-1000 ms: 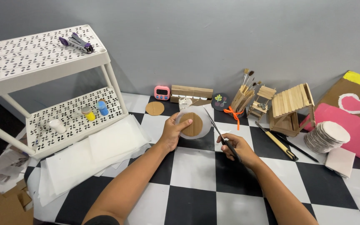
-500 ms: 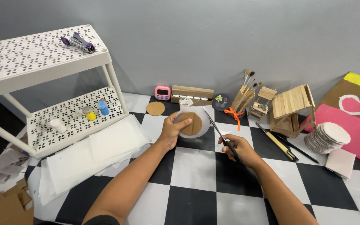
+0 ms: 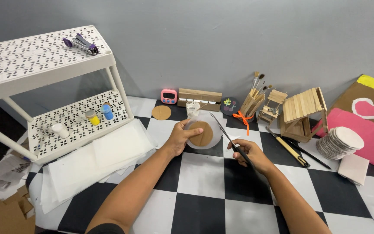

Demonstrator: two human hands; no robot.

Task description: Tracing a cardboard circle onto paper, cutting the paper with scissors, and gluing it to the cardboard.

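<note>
A: Left hand (image 3: 179,138) is up over the checkered floor (image 3: 204,173), grip clamped on a brown cardboard disc (image 3: 201,133) that is backed by a round of white paper (image 3: 211,143), thumb across the disc's face.

B: And the right hand (image 3: 248,152)?

A: Its grip is closed around the black handles of a pair of scissors (image 3: 229,138). The blades point up and away, tips just beside the disc's right edge. I cannot tell whether the blades touch the paper.

B: Where does the disc sit relative to everything else?

A: Take the disc as the landmark. Behind it, against the grey wall, a small clear cup (image 3: 192,108), a flat wooden box (image 3: 199,98) and a pink timer (image 3: 168,96). A second cardboard disc (image 3: 161,112) lies on the floor behind and to the left.

B: Further left?

A: White paper sheets (image 3: 96,158) spread on the floor, and the white perforated shelf unit (image 3: 44,56) with paint pots (image 3: 99,115) on its lower tier, a purple stapler (image 3: 81,43) on top.

B: To the right?

A: Brushes in a stick holder (image 3: 253,100), a craft-stick house (image 3: 303,112), a stack of pale discs (image 3: 339,142), well apart from the hands.
</note>
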